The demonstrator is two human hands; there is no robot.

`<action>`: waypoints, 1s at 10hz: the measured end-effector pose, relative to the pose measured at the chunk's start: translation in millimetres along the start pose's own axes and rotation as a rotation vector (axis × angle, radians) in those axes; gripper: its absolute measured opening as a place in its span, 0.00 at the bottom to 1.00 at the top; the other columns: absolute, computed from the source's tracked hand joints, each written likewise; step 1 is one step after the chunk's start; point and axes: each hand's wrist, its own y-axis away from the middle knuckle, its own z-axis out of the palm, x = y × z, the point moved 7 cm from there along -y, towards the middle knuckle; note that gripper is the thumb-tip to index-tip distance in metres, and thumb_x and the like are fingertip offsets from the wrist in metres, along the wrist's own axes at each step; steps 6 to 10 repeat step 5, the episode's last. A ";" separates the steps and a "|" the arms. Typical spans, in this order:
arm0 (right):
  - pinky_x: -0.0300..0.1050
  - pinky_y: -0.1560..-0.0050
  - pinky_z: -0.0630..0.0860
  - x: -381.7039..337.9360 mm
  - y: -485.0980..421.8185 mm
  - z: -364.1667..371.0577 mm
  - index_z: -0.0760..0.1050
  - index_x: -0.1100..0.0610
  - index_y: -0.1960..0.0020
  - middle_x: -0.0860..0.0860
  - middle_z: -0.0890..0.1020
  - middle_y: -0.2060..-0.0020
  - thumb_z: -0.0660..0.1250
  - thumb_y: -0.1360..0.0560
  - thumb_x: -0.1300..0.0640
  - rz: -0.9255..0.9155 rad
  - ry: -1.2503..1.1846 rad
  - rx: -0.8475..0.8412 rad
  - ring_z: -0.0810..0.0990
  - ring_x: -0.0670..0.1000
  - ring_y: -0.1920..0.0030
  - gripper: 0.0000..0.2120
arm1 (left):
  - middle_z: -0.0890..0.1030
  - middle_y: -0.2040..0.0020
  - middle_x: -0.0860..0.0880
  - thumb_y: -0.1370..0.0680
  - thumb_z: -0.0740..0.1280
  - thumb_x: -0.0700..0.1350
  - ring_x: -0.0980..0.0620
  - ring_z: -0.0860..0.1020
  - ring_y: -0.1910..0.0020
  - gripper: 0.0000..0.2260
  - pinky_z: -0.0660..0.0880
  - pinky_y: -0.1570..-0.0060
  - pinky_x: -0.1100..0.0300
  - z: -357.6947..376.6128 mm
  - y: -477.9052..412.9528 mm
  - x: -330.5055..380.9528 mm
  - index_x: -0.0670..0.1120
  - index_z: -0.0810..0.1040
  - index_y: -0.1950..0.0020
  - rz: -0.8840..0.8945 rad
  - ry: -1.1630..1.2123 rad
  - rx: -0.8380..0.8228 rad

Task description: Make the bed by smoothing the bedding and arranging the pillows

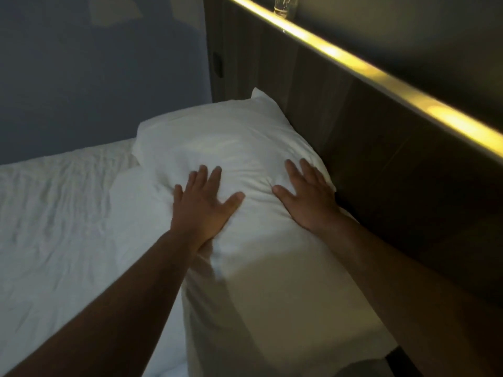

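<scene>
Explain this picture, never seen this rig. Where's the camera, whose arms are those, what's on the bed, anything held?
There is no machine here. A person wears one wide-angle camera on the head, looking forward and down, so the two bare arms are their own. The left hand and right hand lie flat with fingers spread, pressing on a white pillow that sits against the dark headboard. Nothing is gripped. To the left lies a wrinkled white sheet. Along the top of the headboard runs a yellow light strip, with a clear glass beside it at the top edge of the picture.
</scene>
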 end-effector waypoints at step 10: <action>0.30 0.37 0.65 -20.9 27.0 -70.8 0.76 0.45 0.37 0.38 0.77 0.38 0.63 0.25 0.42 -0.157 -0.309 0.308 0.75 0.42 0.37 0.18 | 0.60 0.22 0.50 0.25 0.58 0.67 0.49 0.59 0.24 0.34 0.56 0.27 0.52 -26.5 19.2 -16.1 0.52 0.59 0.24 0.096 -0.005 -0.072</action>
